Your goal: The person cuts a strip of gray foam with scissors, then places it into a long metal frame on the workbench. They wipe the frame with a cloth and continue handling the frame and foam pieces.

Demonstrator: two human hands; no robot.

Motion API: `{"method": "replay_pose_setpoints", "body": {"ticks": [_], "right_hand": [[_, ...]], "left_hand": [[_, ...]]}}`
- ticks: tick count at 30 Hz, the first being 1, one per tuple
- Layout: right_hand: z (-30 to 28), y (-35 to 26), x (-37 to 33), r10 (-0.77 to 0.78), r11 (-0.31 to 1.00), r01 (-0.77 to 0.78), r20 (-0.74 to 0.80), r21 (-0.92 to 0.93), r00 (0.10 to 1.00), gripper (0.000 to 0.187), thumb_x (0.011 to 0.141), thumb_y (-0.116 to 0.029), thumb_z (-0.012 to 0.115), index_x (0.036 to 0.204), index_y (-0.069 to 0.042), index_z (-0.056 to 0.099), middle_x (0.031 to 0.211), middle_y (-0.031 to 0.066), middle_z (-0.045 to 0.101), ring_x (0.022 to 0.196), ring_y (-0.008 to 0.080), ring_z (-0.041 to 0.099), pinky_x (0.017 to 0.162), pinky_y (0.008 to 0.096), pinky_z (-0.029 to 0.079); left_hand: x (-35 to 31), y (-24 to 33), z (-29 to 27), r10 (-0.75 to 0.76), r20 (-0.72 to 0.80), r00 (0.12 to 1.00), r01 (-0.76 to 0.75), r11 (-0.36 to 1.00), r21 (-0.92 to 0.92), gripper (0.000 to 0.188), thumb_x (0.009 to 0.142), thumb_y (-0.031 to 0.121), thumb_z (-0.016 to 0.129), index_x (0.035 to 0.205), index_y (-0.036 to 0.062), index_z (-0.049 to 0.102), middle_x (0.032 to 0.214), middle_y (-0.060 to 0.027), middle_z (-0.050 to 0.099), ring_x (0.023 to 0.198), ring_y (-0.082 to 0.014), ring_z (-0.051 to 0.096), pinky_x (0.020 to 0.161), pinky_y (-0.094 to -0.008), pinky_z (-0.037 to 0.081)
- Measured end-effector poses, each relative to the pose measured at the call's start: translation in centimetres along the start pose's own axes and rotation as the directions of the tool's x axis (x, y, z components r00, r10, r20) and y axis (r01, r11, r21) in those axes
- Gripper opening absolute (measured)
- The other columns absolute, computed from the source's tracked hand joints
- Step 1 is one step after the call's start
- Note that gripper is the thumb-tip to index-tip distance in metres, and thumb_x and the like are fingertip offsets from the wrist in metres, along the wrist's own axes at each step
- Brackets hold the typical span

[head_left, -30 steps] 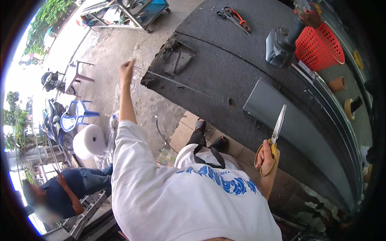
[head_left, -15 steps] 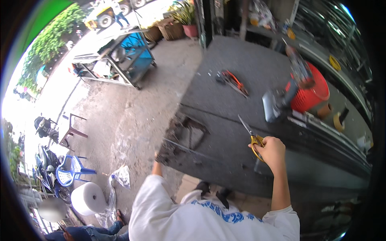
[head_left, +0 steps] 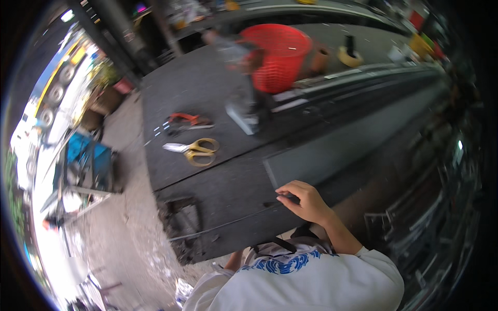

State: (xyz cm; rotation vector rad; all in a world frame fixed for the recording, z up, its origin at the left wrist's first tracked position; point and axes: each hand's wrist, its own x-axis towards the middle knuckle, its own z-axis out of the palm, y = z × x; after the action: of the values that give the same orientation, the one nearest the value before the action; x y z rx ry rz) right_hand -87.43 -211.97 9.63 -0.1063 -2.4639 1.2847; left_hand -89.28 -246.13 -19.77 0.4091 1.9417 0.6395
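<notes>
In the head view, the right hand (head_left: pixel 306 203) rests on the near part of the dark grey desk (head_left: pixel 218 93), fingers bent and fingertips pressed down on a thin dark strip (head_left: pixel 284 199) that lies just at the corner of a long grey panel (head_left: pixel 353 142); its grip is partly curled and pinches that strip against the surface, though the exact hold is hard to make out. The left hand is hidden below the desk edge; only a bit of the left forearm (head_left: pixel 236 259) shows under the near rim, so I cannot tell how that grip stands. The person's white shirt with a blue print (head_left: pixel 295 282) fills the lower middle of the picture.

Further out on the desk lie yellow-handled scissors (head_left: pixel 193 150), blades pointing left, well apart from the right hand. Just beyond them sits a red-and-black hand tool (head_left: pixel 185 120). A red plastic basket (head_left: pixel 277 56) stands toward the far side, with a blurred grey machine (head_left: pixel 244 111) in front of it. A roll of yellow tape (head_left: pixel 350 56) lies to the right of the basket. Left of the desk, on the concrete floor (head_left: pixel 132 228), stands a blue cart (head_left: pixel 88 160)
</notes>
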Motion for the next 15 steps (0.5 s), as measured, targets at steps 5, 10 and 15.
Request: {"method": "replay_pose_setpoints", "body": {"ticks": [5,10,15], "right_hand": [[-10.2,6.2,-10.7,0.255,0.947,-0.315,-0.457,-0.059,0.852,0.009,0.088,-0.005,0.064,0.095,0.0,0.068,0.084,0.0109,0.069,0.072,0.0186,0.067,0.063,0.0273,0.052],[-20.8,12.8,-21.8,0.43,0.84,-0.542,-0.653,0.036,0.623,0.012,0.09,-0.008,0.064,0.096,0.0,0.067,0.082,0.0113,0.07,0.069,0.0175,0.066,0.062,0.0278,0.05],[-33.9,17.3,-31.3,0.582,0.662,-0.744,-0.563,-0.091,0.587,0.023,0.09,-0.021,0.066,0.102,-0.002,0.066,0.083,0.0134,0.069,0.071,0.0246,0.066,0.067,0.0346,0.051]], "left_hand": [[4.3,12.5,3.8,0.161,0.37,0.915,-0.259,0.938,0.231,0.045,0.095,0.043,0.051,0.119,0.0061,0.062,0.114,-0.0181,0.065,0.101,-0.0327,0.063,0.089,-0.043,0.048],[10.5,29.2,15.6,0.236,0.588,0.774,-0.515,0.774,0.367,0.048,0.096,0.045,0.05,0.124,0.0079,0.06,0.119,-0.0185,0.064,0.103,-0.0343,0.063,0.091,-0.0432,0.048],[12.4,44.2,25.9,0.226,0.721,0.655,-0.699,0.544,0.464,0.048,0.093,0.046,0.055,0.128,0.0127,0.059,0.122,-0.0171,0.063,0.106,-0.0359,0.062,0.091,-0.0407,0.049]]}}
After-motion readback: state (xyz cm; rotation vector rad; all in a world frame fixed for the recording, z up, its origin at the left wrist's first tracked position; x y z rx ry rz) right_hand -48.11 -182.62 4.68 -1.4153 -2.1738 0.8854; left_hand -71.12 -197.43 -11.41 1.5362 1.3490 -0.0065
